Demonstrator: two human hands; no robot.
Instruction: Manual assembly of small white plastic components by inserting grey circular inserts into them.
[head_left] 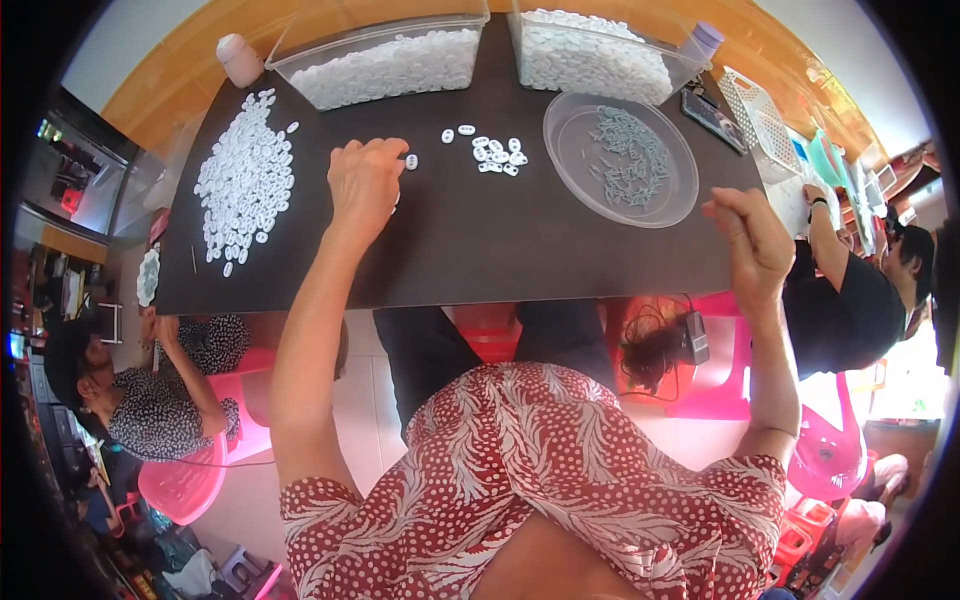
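My left hand (368,185) is over the table with its fingers bent down and closed; whatever is under them is mostly hidden. Beside its fingertips lies one small white oval piece (411,161) with dark marks, and a sliver of white shows at the edge of the palm. Farther right sits a small cluster of the same white pieces (498,154). At the table's right edge my right hand (752,235) is raised with fingers curled together, and I cannot make out anything in them. Near it stands a round clear dish (570,180) holding many small grey-green pins (632,155).
A large pile of white oval pieces (245,175) spreads at the left. Two clear bins (375,70) (600,60) of white pieces stand at the back. A pink bottle (239,60), a phone (714,120) and a white basket (760,120) are near the edges. People sit on both sides.
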